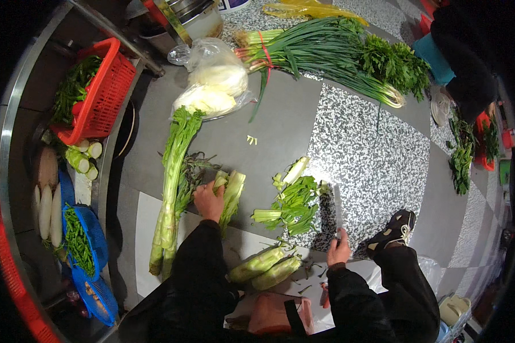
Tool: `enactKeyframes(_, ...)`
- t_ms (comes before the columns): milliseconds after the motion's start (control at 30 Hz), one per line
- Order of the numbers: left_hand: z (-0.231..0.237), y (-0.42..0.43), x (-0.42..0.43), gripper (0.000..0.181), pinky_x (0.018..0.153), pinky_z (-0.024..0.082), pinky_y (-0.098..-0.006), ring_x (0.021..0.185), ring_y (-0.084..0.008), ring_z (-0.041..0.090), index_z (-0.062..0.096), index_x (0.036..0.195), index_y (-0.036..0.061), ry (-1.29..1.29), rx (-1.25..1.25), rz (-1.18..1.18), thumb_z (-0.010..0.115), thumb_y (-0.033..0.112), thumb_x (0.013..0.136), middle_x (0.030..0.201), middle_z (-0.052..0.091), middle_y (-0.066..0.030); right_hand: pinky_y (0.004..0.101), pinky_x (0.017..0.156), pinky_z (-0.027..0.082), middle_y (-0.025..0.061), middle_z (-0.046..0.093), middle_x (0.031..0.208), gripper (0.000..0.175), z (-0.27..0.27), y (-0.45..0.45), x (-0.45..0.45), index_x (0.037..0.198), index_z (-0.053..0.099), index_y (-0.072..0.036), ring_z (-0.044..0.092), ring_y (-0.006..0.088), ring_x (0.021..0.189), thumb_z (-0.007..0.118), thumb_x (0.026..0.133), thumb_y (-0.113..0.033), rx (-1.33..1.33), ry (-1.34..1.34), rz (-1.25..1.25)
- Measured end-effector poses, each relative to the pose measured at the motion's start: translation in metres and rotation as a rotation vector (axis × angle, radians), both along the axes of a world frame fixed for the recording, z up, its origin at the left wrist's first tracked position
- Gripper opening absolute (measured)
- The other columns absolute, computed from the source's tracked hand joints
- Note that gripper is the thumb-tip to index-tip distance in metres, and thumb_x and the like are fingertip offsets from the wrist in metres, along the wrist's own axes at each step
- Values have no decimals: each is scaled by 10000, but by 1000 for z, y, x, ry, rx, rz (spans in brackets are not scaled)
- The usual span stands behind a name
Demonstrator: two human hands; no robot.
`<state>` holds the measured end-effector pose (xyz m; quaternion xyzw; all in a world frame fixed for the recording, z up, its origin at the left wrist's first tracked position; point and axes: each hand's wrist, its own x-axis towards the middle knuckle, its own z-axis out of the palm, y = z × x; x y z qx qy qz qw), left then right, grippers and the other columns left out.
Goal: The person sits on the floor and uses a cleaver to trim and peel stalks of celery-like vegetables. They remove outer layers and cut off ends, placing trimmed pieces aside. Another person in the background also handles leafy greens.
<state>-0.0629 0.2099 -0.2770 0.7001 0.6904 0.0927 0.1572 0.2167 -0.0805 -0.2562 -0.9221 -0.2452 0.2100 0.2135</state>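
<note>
My left hand (209, 202) curls its fingers at the cut celtuce tops (235, 188), which lie on the tiled floor. A knife (338, 206) is in my right hand (339, 249), its blade pointing away from me over a speckled tile. Between my hands lies a pile of cut celtuce leaves (298, 208) with pale stem ends. Whole celtuce stalks (171, 188) with leaves stretch along the floor left of my left hand. Two trimmed celtuce stems (266, 266) rest close to me, between my forearms. Dark reddish leaves (197, 165) lie beside the long stalks.
Ahead are bagged cabbages (216, 79), bundled green onions (309, 49) and leafy greens (390, 62). A red basket (107, 94) and blue baskets (96, 240) of vegetables stand left. My shoe (395, 229) is right of the knife. Another person (465, 55) is at upper right.
</note>
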Motion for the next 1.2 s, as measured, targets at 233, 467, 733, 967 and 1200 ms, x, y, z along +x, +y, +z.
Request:
enactKeyframes(233,8,-21,9,943,924,378,-506,1116,-389,483,339,1370,48,68,-132,-192,756,514,664,1196,502,-230,481,622,482,245,612,732,278,32,145,-35,1136,602,-68,616,410,699,550,893,-194,242,196,555)
enactKeyframes(467,17,-28,21,1213,992,284,-563,1227,-396,386,117,1460,93,215,-241,-110,859,407,554,1368,337,-229,497,691,505,230,642,808,241,24,229,-71,1043,616,-75,623,418,783,491,868,-182,-100,190,865)
enactKeyframes(733,-7,-19,4,1076,932,363,-494,1162,-371,429,196,1448,87,114,-135,-194,833,292,605,1248,442,-209,474,717,502,228,639,839,298,25,217,-67,1119,631,-108,623,401,795,515,850,-167,-71,310,870)
enactKeyframes(967,1,-4,11,976,909,372,-482,1100,-380,458,281,1394,24,107,-60,-259,802,332,627,1208,468,-209,404,620,497,243,632,798,343,30,172,-44,1186,601,-80,636,345,687,564,847,-120,92,244,450)
enactKeyframes(1200,22,19,-52,710,950,338,-490,1094,-385,456,425,1265,0,35,449,-65,755,268,696,1173,492,-215,405,828,448,210,567,1130,601,-10,64,23,1365,405,-51,563,339,971,579,791,-9,137,-89,162)
